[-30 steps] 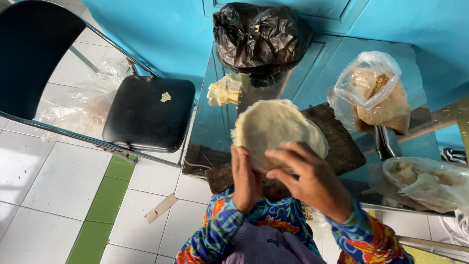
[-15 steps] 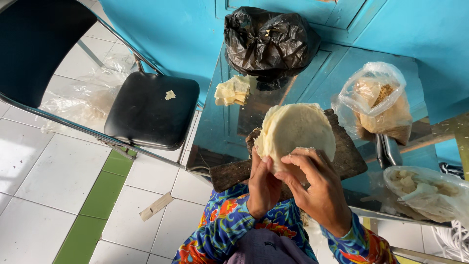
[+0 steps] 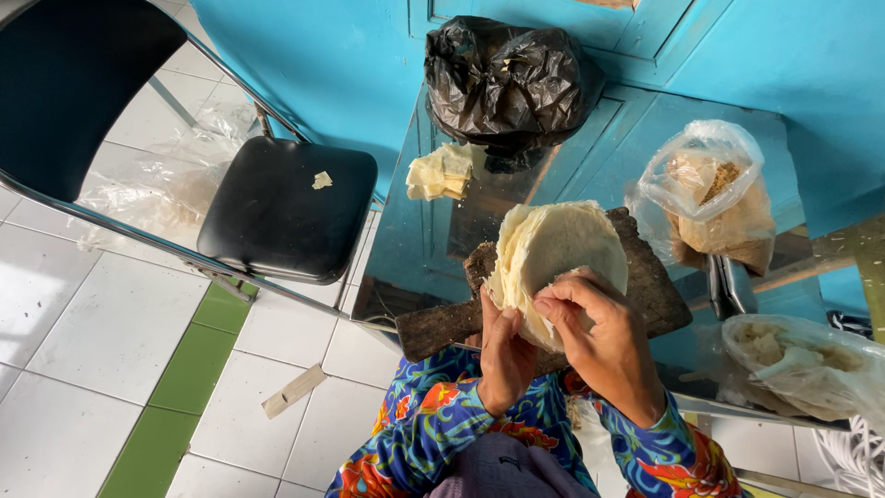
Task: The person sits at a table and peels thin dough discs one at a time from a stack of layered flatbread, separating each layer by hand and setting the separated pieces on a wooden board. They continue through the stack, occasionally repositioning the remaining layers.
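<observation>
A black padded chair with a chrome metal frame (image 3: 277, 207) stands on the white tiled floor (image 3: 74, 369) at the left, a pale scrap on its seat. To its right is the glass-topped surface (image 3: 424, 249) I work at, against a blue wall. At the far edge of the surface sits a crumpled black plastic bag (image 3: 505, 78), and just near it, to the left, a small heap of cut pale wrapper squares (image 3: 441, 172). On the right side stands a clear plastic bag of brownish filling (image 3: 714, 189), and nearer, at the right edge, another clear plastic bag with pale contents (image 3: 802, 364).

In the middle lies a dark worn wooden board (image 3: 659, 290), set at a slant. Over it I hold a stack of thin, round, cream-coloured wrapper sheets (image 3: 562, 249), tilted up off the board. My right hand (image 3: 604, 346) grips the stack's near edge, fingers curled over the top sheet, thumb hidden underneath. My left hand (image 3: 505, 355) pinches the near left edge, fingertips pressed to the layered rims. Both sleeves are bright blue with a flower print.
</observation>
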`<state>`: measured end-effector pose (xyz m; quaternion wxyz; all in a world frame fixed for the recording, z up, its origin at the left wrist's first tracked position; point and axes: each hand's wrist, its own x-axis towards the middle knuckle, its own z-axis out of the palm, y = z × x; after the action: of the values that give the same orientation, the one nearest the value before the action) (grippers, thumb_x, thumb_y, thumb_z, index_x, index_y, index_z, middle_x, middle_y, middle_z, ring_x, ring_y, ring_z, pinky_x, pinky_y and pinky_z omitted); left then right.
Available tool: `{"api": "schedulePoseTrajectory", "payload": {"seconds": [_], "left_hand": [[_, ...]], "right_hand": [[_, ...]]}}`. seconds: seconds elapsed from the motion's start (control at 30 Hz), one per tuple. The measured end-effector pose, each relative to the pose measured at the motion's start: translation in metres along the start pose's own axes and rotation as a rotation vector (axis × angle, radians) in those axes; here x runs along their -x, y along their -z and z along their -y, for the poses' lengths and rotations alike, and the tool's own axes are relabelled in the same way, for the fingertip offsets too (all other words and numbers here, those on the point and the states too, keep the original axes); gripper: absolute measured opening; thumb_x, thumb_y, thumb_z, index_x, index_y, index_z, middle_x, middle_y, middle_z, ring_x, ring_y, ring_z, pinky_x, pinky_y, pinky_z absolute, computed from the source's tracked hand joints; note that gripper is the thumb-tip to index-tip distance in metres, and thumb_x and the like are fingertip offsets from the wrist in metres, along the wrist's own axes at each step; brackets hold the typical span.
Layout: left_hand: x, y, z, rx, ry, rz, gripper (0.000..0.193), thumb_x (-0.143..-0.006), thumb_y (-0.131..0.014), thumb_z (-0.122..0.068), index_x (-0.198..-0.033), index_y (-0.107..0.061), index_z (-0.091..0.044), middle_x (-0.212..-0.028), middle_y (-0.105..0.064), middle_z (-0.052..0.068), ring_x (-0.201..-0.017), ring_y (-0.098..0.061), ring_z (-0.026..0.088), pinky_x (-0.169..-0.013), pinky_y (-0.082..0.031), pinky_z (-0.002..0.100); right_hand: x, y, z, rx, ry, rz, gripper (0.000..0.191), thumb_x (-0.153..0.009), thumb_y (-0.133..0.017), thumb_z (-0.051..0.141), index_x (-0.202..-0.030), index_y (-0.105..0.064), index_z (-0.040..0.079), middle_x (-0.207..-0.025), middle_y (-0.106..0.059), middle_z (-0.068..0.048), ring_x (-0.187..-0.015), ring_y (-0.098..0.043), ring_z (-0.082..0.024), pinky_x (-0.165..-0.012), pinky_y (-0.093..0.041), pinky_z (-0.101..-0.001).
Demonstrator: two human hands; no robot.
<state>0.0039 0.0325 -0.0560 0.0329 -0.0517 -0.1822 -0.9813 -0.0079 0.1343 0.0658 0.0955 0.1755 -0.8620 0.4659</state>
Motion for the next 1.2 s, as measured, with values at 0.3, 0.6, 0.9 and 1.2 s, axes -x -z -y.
{"api": "schedulePoseTrajectory", "payload": {"seconds": [0.3,0.6,0.9,1.2], "left_hand": [[-0.001,-0.006,0.007,-0.234,-0.117,0.129,0.061,-0.109,-0.051,-0.025,-0.159,-0.020,-0.011,-0.152,-0.043,0.013,-0.137,-0.047,0.022,-0.116,-0.041,0.037],[-0.003,-0.005,0.006,-0.297,0.054,-0.125,0.065,-0.105,-0.051,-0.033,-0.159,-0.020,-0.013,-0.146,-0.047,0.009,-0.129,-0.050,0.017,-0.103,-0.048,0.032],[-0.006,-0.001,0.013,-0.455,-0.069,-0.097,0.059,-0.109,-0.048,-0.026,-0.157,-0.021,-0.004,-0.149,-0.045,0.012,-0.131,-0.047,0.017,-0.110,-0.040,0.029],[-0.003,-0.001,0.000,-0.659,-0.042,-0.154,0.051,-0.108,-0.045,-0.026,-0.151,-0.029,-0.004,-0.140,-0.050,0.014,-0.119,-0.050,0.017,-0.101,-0.042,0.028]], "right_hand": [[0.006,0.001,-0.004,0.286,0.324,-0.053,0.014,-0.086,-0.065,0.003,-0.099,-0.059,0.002,-0.097,-0.065,-0.014,-0.090,-0.066,-0.032,-0.077,-0.052,-0.0391],[0.002,0.004,-0.058,-0.383,-0.137,0.017,0.013,-0.095,-0.060,-0.003,-0.104,-0.054,0.003,-0.093,-0.052,-0.001,-0.082,-0.051,-0.003,-0.072,-0.047,-0.0210],[-0.002,-0.002,-0.052,-0.036,0.020,0.025,0.020,-0.098,-0.063,0.012,-0.114,-0.055,0.001,-0.096,-0.061,-0.005,-0.076,-0.057,-0.011,-0.067,-0.048,-0.0246],[-0.023,0.015,-0.082,-0.261,-0.273,-0.085,0.020,-0.101,-0.064,0.025,-0.108,-0.065,0.006,-0.091,-0.062,-0.001,-0.080,-0.053,-0.007,-0.067,-0.044,-0.0243]]}}
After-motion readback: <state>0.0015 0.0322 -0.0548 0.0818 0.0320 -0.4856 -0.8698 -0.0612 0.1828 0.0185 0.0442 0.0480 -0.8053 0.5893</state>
